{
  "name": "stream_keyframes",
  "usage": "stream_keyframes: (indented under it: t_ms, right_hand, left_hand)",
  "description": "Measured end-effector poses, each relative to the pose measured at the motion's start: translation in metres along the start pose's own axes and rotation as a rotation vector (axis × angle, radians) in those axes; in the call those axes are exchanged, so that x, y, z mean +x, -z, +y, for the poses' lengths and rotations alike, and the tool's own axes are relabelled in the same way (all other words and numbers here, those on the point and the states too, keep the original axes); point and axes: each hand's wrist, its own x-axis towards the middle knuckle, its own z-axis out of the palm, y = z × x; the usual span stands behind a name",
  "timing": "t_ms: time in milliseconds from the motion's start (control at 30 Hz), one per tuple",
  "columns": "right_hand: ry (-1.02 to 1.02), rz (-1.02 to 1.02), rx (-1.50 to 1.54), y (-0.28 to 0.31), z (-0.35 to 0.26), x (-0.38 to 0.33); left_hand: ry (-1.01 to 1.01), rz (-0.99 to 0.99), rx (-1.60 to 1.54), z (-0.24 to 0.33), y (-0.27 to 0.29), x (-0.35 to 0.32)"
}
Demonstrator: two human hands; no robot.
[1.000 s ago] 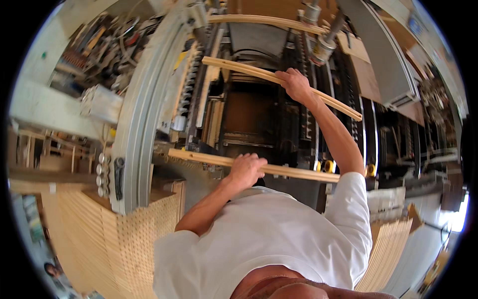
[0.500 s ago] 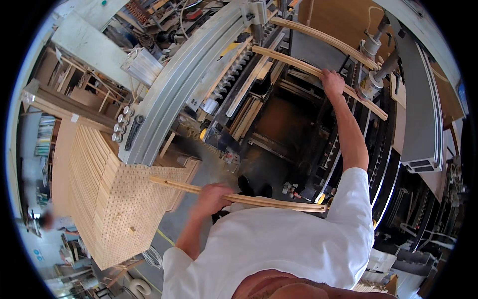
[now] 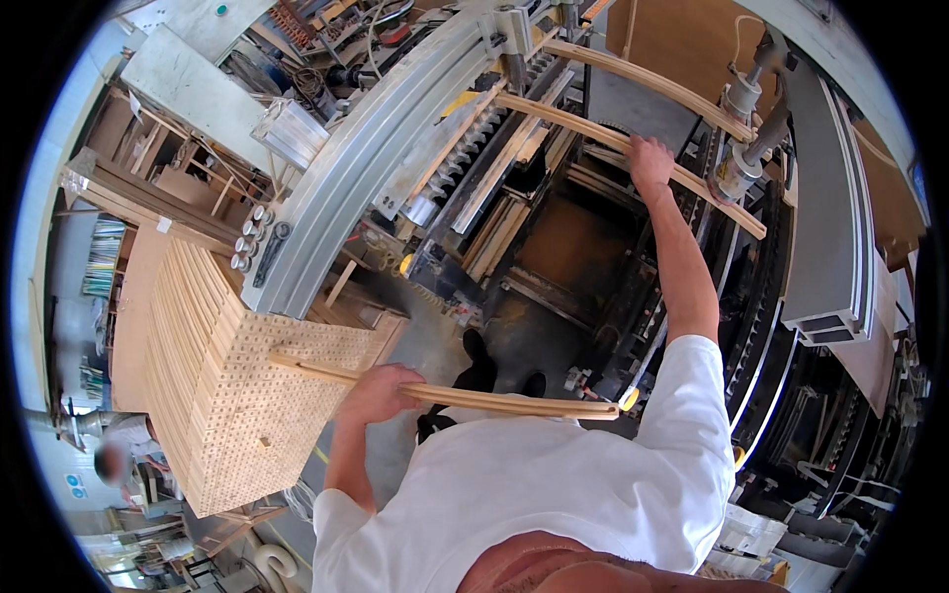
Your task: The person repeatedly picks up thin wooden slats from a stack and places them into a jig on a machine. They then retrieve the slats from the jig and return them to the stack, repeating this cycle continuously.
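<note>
While left hand [image 3: 381, 392] grips curved slat [image 3: 494, 401] beside stacked slats [image 3: 227, 395], right hand [image 3: 650, 158] clasps machine-held slat [image 3: 613, 138].

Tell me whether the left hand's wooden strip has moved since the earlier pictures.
Yes. The left hand has swung its wooden strip away from the machine, leftward to the stack of strips.
</note>
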Motion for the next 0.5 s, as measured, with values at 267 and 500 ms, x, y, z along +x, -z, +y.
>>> stream_keyframes:
  t_ms: [267, 500]
  right_hand:
    - [-0.017, -0.105, 0.003, 0.007, -0.009, 0.007]
    - [-0.007, -0.239, -0.165, -0.01, 0.017, 0.02]
  left_hand:
    - [0.247, 0.246, -0.081, -0.013, 0.022, -0.075]
    - [0.31, 0.553, -0.272, -0.039, 0.03, -0.179]
